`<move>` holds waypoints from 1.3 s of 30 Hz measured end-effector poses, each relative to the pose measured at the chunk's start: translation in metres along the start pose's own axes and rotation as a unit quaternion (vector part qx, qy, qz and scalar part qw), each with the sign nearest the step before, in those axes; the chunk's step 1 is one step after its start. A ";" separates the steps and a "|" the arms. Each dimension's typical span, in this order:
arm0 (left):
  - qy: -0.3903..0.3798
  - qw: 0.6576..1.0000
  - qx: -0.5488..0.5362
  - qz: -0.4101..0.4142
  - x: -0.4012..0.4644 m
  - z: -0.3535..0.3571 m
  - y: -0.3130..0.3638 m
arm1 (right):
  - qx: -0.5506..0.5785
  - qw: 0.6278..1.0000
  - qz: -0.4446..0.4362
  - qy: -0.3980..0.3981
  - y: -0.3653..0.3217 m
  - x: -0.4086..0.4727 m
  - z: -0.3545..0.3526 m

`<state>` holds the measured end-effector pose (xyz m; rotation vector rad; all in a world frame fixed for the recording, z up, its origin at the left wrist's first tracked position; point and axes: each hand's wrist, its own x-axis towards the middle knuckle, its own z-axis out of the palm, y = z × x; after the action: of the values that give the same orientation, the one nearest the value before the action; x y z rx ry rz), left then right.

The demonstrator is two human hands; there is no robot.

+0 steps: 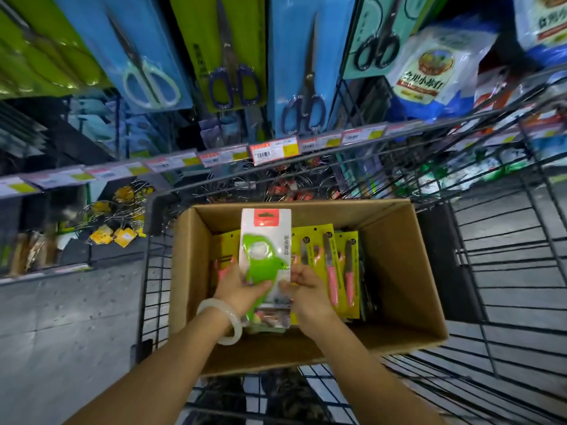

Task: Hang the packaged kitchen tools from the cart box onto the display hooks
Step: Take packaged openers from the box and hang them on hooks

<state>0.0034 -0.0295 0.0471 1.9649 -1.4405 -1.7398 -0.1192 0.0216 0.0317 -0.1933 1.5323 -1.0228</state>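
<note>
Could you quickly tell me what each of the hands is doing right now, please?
Left hand: holding the green tool package by its lower left.
Right hand: pinching the same package's right edge.

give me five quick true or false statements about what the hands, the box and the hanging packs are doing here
1. Both hands hold the white pack with the green tool. True: the left hand and right hand grip its lower part.
2. The cardboard box sits on the floor. False: it sits inside the wire cart.
3. Yellow packs with pink-handled knives lie in the box. True.
4. The held pack already hangs on a display hook. False: it is over the box, in the hands.
5. The packs hanging above hold spoons. False: they hold scissors.
</note>
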 end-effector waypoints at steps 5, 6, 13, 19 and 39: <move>0.151 0.979 -0.126 0.042 -0.004 -0.038 0.005 | 0.029 0.999 0.034 -0.028 0.003 0.019 0.024; 0.169 0.973 -0.146 0.057 -0.008 -0.046 0.010 | -0.027 0.999 0.040 -0.021 0.007 0.026 0.023; 0.250 0.959 -0.100 0.085 0.000 -0.086 0.001 | -0.315 0.942 0.096 0.067 0.042 0.084 0.018; 0.241 0.962 -0.117 0.049 0.005 -0.095 -0.022 | -0.384 0.909 0.117 0.111 0.054 0.105 0.032; 0.124 0.983 -0.101 0.089 -0.007 -0.133 -0.018 | 0.049 0.950 -0.068 0.300 0.016 -0.010 0.027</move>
<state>0.1247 -0.0759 0.0822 1.8102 -1.2588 -1.4446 -0.0869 0.0244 0.0309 0.0968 2.0265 -1.3435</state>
